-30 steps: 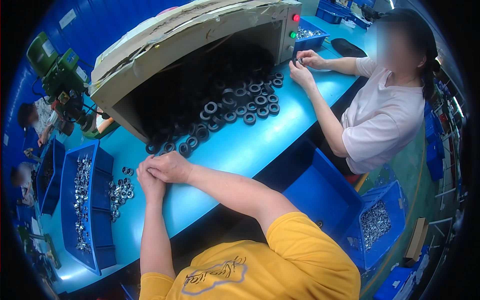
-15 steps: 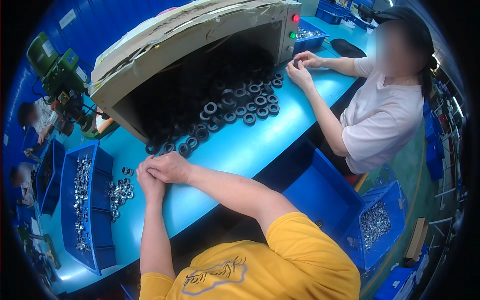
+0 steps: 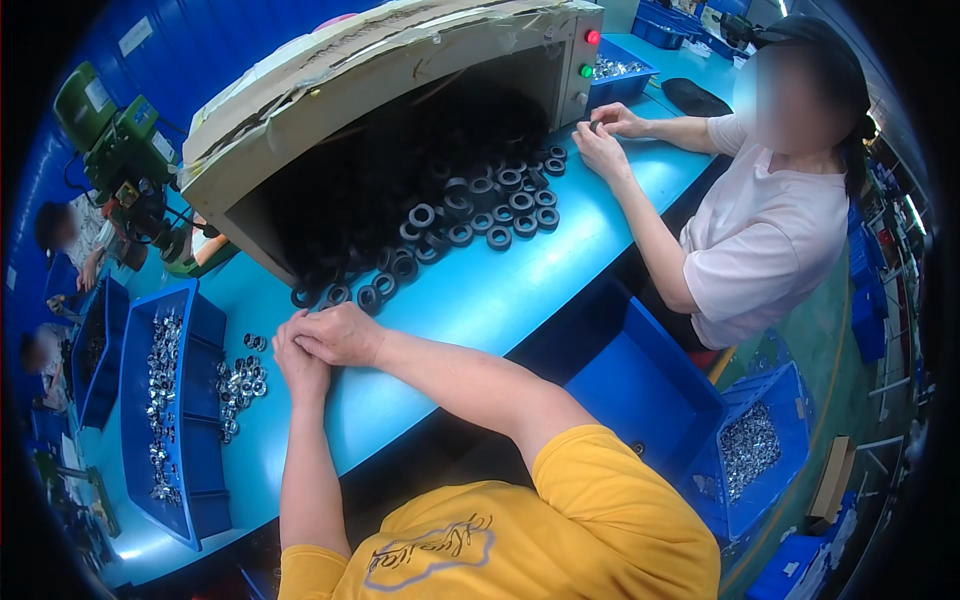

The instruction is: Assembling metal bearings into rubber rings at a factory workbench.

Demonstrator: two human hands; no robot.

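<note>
2 hands [image 3: 320, 345] meet just below black rings [image 3: 345, 294].

My shirt [image 3: 560, 520] is yellow at the lower centre. The table [image 3: 480, 300] is turquoise, the rings [image 3: 470, 210] on it black, the bin [image 3: 165, 410] at lower left blue.

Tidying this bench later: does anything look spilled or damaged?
Small metal parts lie loose on the table beside the blue bin, near the left hand. The cardboard cover looks torn and taped.
</note>
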